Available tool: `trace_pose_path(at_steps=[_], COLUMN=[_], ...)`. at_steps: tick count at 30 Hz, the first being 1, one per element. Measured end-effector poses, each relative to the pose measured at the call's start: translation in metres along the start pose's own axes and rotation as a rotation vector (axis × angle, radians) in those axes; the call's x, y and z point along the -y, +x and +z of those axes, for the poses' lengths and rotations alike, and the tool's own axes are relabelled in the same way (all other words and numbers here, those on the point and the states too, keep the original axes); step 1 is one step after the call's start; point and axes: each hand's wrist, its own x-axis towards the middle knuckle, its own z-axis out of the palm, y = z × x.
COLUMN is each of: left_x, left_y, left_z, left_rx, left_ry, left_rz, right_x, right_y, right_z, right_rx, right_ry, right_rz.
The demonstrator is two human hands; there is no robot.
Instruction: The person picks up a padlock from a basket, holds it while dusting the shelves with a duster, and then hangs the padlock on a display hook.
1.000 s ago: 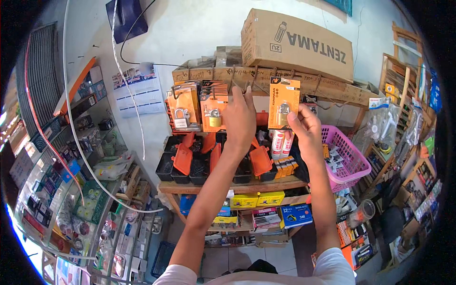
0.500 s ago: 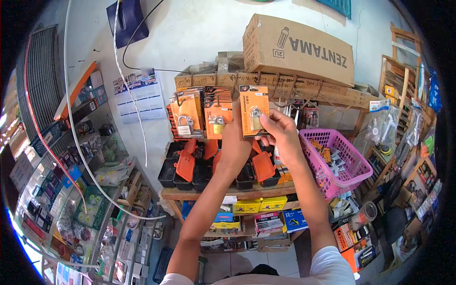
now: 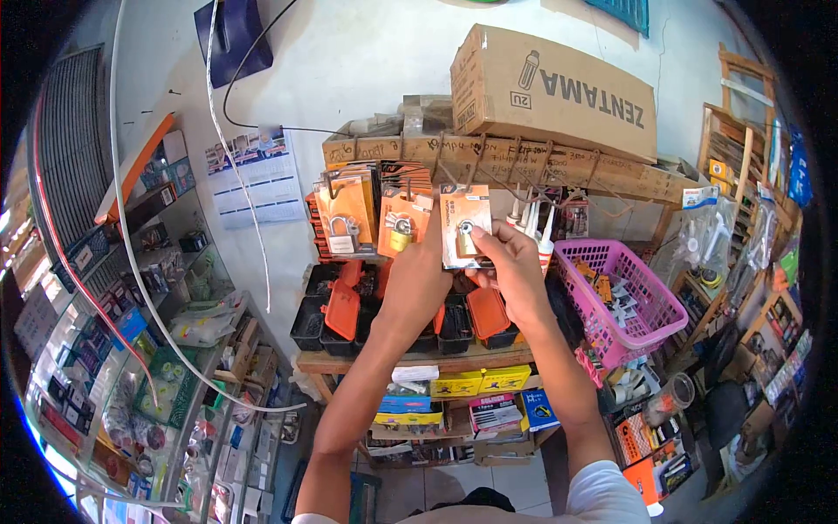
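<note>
Nearest the camera, two bare forearms rise from white sleeves toward a wooden shelf unit stocked with hardware. The right hand [image 3: 515, 266] has its grip closed on a carded padlock [image 3: 464, 225], fingers wrapped around the card's lower right side and thumb near the lock body; the card stands upright in front of the top rail of the shelf, toward its middle. The left hand [image 3: 417, 271] is raised just beside it, its back to the camera, fingers reaching up behind the card's left edge; whether its grip is closed on anything cannot be told.

Just left of the held card, more orange padlock cards [image 3: 349, 214] hang from hooks on the wooden rail [image 3: 524, 162]. Below the hands, black trays with orange lids [image 3: 336, 310] sit along the front edge of the shelf [image 3: 419, 358]. A pink basket [image 3: 624, 293] stands at the shelf's right end. Under the shelf lie yellow and blue boxes [image 3: 476, 382].

Farther up, a cardboard carton [image 3: 559, 92] marked ZENTAMA rests on top of the rail. A calendar [image 3: 253, 175] hangs on the wall to the left.
</note>
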Motion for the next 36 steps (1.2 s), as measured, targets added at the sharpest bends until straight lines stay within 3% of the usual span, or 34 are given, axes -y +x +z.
trace_pose_path(at_steps=[12, 14, 16, 18, 22, 24, 27, 28, 30, 34, 36], left_x=[0.005, 0.005, -0.002, -0.005, -0.005, -0.002, 0.001, 0.0, -0.002, -0.007, -0.013], left_y=[-0.005, -0.006, -0.005, -0.007, -0.009, -0.011, -0.013, -0.015, -0.018, -0.033, -0.04], left_z=[-0.01, -0.01, -0.013, -0.014, -0.015, -0.014, -0.011, -0.011, -0.009, -0.008, -0.008], left_rx=[0.013, 0.004, 0.022, 0.045, 0.022, 0.018, 0.012, 0.022, 0.057, 0.12, 0.142], left_ry=[0.186, 0.181, 0.202, 0.227, 0.171, 0.163, 0.191, 0.192, 0.169, 0.155, 0.176], left_rz=[0.005, 0.033, 0.04, 0.047, 0.023, -0.002, 0.012, 0.013, -0.012, -0.01, 0.065], right_x=[-0.054, -0.084, -0.083, -0.09, -0.089, -0.096, -0.089, -0.094, -0.105, -0.071, -0.055], right_y=[0.076, 0.107, 0.12, 0.134, 0.136, 0.141, 0.126, 0.118, 0.095, -0.011, -0.053], right_z=[-0.017, -0.024, -0.023, -0.023, -0.022, -0.021, -0.019, -0.023, -0.039, -0.066, -0.096], right_rx=[-0.067, -0.127, -0.108, -0.275, -0.414, -0.201, -0.164, -0.171, -0.302, 0.013, 0.288], right_ry=[-0.287, -0.39, -0.337, -0.651, -0.89, -0.614, -0.489, -0.485, -0.755, -0.73, -0.76], right_rz=[-0.155, -0.303, -0.203, -0.331, -0.35, -0.281, -0.097, -0.091, -0.208, -0.197, -0.127])
